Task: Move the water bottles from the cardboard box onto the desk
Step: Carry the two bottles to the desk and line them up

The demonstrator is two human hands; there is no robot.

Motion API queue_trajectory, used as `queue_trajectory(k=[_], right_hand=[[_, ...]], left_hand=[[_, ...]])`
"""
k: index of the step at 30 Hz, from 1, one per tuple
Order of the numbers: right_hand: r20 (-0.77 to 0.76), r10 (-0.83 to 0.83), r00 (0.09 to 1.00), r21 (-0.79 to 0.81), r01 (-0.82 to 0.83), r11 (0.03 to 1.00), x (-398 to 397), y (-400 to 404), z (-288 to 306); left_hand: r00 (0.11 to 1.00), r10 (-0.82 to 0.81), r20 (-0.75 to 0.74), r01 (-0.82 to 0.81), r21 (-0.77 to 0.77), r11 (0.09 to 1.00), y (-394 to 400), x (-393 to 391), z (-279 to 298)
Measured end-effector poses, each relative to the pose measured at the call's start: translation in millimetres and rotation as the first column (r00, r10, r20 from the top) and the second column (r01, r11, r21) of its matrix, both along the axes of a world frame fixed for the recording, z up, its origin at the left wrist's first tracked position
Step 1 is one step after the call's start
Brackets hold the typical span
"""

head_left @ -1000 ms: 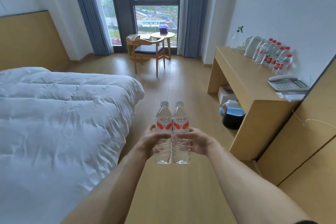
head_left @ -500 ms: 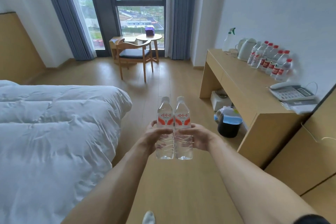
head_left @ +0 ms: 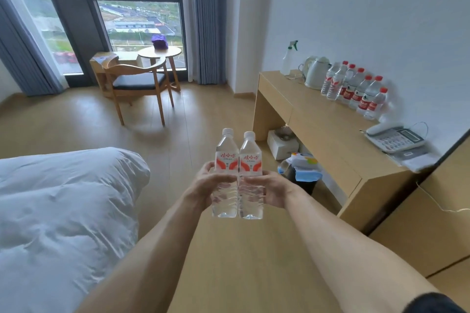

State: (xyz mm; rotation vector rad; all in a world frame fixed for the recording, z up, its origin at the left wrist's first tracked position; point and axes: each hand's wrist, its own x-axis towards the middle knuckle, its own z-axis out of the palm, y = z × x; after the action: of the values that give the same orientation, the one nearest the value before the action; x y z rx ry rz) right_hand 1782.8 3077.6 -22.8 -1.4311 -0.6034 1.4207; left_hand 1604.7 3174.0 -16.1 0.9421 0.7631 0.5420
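Note:
Two clear water bottles with white caps and red-and-white labels stand upright side by side in front of me, above the floor. My left hand (head_left: 206,183) grips the left bottle (head_left: 225,157) at its middle. My right hand (head_left: 270,189) grips the right bottle (head_left: 250,160) the same way. The wooden desk (head_left: 323,132) runs along the right wall. On its back edge stands a row of several bottles (head_left: 356,90) with red caps. No cardboard box is in view.
A white kettle (head_left: 316,72), a spray bottle (head_left: 288,58) and a phone (head_left: 393,137) share the desk. A black bin (head_left: 302,175) and a white box (head_left: 281,143) sit under it. The bed (head_left: 58,213) lies at left; a chair (head_left: 137,84) and round table (head_left: 160,52) stand by the window.
I have moved forward along the bed toward the desk, holding both bottles the same way. The desk and window look nearer and the bed has slid left.

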Motion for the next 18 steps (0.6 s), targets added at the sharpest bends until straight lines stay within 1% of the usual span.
queue_trajectory(k=[3,10,14,18], right_hand=[[-0.011,-0.027,1.000,0.000,0.028,1.000,7,33,-1],[0.007,-0.006,1.000,0.015,0.006,1.000,32,103,-6],[-0.002,0.011,1.000,0.044,-0.011,0.999,58,155,-15],[-0.019,0.031,0.999,0.050,-0.030,0.998,85,220,-23]], left_hand=[[1.000,-0.010,0.006,0.010,0.002,1.000,34,7,-2],[1.000,-0.027,0.008,0.026,0.051,0.998,104,32,-4],[1.000,-0.011,0.004,0.011,0.061,0.998,151,56,-5],[0.998,0.041,-0.051,-0.038,0.076,0.996,207,82,-5]])
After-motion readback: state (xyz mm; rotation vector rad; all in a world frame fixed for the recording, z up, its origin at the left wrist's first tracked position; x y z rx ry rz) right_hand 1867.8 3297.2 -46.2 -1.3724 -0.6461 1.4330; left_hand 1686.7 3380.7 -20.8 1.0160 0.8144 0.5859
